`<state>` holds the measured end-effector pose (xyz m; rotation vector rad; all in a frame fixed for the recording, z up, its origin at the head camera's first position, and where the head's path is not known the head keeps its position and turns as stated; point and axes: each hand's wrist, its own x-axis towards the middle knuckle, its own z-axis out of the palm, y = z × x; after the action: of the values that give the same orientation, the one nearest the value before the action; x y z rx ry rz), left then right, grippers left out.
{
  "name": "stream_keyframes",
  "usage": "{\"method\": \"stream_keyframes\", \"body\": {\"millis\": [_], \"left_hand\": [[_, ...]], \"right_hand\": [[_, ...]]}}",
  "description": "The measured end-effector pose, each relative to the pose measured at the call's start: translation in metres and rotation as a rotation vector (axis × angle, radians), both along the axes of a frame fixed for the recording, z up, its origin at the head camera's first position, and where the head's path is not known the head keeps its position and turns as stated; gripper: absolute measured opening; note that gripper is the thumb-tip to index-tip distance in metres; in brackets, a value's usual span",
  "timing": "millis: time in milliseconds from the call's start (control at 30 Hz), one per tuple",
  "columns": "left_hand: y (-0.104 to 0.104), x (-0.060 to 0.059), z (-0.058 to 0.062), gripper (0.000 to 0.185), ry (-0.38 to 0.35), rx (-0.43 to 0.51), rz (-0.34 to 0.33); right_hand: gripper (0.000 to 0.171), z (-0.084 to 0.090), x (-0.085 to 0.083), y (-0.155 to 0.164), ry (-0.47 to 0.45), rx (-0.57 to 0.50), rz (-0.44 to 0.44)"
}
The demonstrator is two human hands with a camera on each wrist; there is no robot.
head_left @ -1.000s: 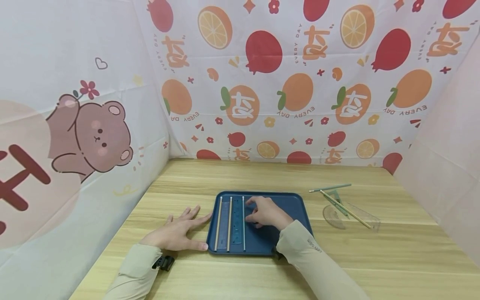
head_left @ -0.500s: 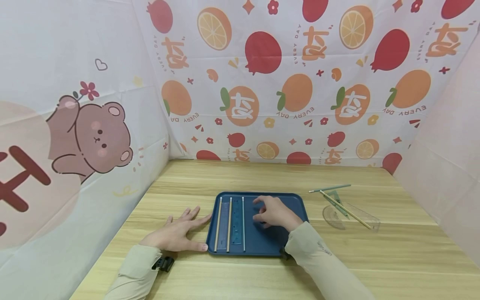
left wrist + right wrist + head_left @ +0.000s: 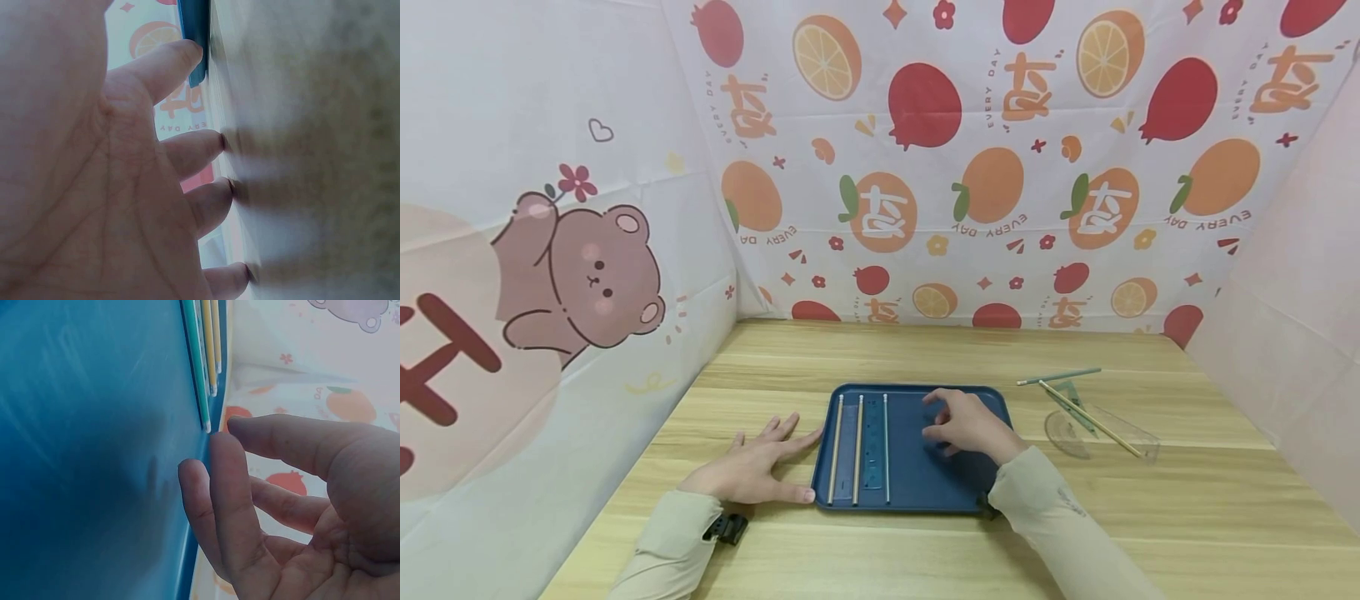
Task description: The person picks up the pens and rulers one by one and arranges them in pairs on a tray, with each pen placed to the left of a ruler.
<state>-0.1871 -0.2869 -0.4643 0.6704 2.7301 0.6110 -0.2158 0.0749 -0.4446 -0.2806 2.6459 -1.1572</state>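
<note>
Head-camera view showed a blue tray (image 3: 925,487) on the wooden table (image 3: 880,550), and every place here is given from that tray. The left hand (image 3: 752,471) lay flat on the table just outside the tray's left edge, fingers straight and spread, its thumb touching the tray's near left corner; the left wrist view confirmed the thumb tip against the blue rim (image 3: 195,37) and nothing held. The right hand (image 3: 972,427) hovered over the tray's bare right half, fingers loosely curled and grasping nothing; the right wrist view showed its fingertips (image 3: 194,478) close to the tray floor, though whether they touched it could not be told. In the tray's left half lay three pencils (image 3: 859,450) side by side, lengthwise, with a clear ruler (image 3: 872,446) among them. Well to the right of the tray, on the table, sat a protractor (image 3: 1067,433), a clear set square (image 3: 1123,437) and two more pencils (image 3: 1090,419), crossing one another. As a judgement, a careless sweep of the right hand could knock the aligned pencils askew, and the tray could slide if the left thumb slipped off its corner.
</note>
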Motion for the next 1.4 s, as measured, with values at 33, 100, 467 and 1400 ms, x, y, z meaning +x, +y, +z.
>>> {"method": "stream_keyframes", "body": {"millis": [33,100,467,1400], "left_hand": [[0.000,0.000,0.000,0.097,0.001,-0.001,-0.001],[0.000,0.000,0.000,0.097,0.002,-0.004,-0.001],[0.000,-0.001,-0.001,0.097,-0.001,-0.008,-0.003],[0.001,-0.003,-0.002,0.098,0.007,-0.017,-0.005]], "right_hand": [[0.054,0.000,0.000,0.002,0.005,0.006,-0.003],[0.053,0.000,0.000,0.006,0.013,0.011,-0.009],[0.054,0.001,-0.001,0.030,0.041,-0.007,-0.014],[0.058,0.003,0.016,0.090,0.101,-0.036,-0.047]]}}
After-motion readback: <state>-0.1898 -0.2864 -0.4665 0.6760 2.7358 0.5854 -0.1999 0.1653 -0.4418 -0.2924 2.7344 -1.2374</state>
